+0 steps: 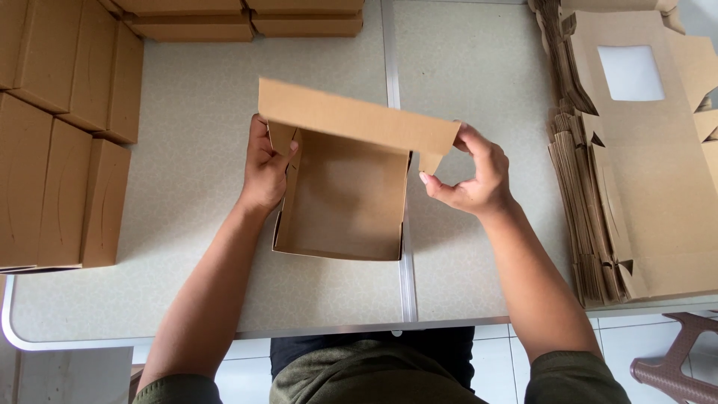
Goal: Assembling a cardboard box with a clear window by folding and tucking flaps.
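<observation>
Brown cardboard box sitting open on table; left hand gripping left wall, right hand fingers pinching lid corner flap.

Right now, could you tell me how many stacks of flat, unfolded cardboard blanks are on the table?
1: the stack of flat blanks lies at the table's right edge, beside the right hand. More may lie out of view.

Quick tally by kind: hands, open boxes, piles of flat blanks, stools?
Hands: 2 (left hand, right hand)
Open box: 1
Pile of flat blanks: 1
Stool: 1
Total: 5
Closed boxes run off frame, uncounted.
</observation>
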